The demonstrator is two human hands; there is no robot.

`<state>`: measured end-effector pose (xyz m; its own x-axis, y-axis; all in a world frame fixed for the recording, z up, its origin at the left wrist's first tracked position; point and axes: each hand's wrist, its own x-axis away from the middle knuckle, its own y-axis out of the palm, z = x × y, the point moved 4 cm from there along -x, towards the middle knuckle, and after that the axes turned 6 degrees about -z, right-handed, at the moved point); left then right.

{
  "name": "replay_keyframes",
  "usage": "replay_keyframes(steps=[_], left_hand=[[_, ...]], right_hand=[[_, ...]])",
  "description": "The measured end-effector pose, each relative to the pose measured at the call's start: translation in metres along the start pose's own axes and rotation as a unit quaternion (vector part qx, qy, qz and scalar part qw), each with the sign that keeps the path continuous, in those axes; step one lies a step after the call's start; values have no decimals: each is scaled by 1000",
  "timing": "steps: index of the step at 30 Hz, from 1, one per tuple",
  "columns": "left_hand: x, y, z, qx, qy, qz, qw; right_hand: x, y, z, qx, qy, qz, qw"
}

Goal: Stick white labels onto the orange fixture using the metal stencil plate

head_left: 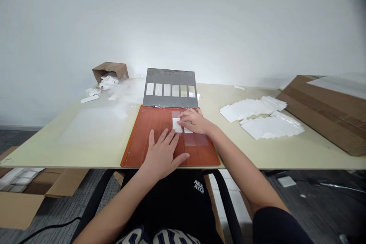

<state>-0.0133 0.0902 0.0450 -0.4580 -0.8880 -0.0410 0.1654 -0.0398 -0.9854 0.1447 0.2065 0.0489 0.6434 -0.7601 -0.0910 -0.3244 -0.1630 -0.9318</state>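
An orange-red grooved board (145,137) lies at the near edge of the table in front of me. A grey metal lid (170,74) with a row of rectangular windows stands hinged open at its far side. My left hand (162,156) lies flat on the board, fingers spread. My right hand (194,121) rests on the board further back, its fingertips pressing a small white card (176,125) into a slot. Clear rectangular pieces (196,140) sit in the slots beside my right wrist.
Two heaps of white packets (261,118) lie on the table to the right, with a flat cardboard box (326,110) beyond. A tipped small carton (110,70) spills white slips at the back left. An open cardboard box (25,188) stands on the floor to the left.
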Motion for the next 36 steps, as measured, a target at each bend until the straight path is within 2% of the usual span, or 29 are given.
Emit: replay_keyframes(steps=[12,17,24,30,36], left_hand=[[-23,2,-5,-24,-57,-21,998],[-25,3,-7,-19,-46,-2,999],[-27,-1,-6,-24,-40,-6,999],[-19,-1,5,-33,-32,16,999],[-20,5,13,-21,-23,-1,1000]], right_hand=[[0,0,1,15,-4,-4,1000],[-1,1,2,19,-7,13,1000],[-4,4,8,22,-9,27,999],[-5,3,9,19,-17,35,999],[-5,1,7,12,2,32,999]])
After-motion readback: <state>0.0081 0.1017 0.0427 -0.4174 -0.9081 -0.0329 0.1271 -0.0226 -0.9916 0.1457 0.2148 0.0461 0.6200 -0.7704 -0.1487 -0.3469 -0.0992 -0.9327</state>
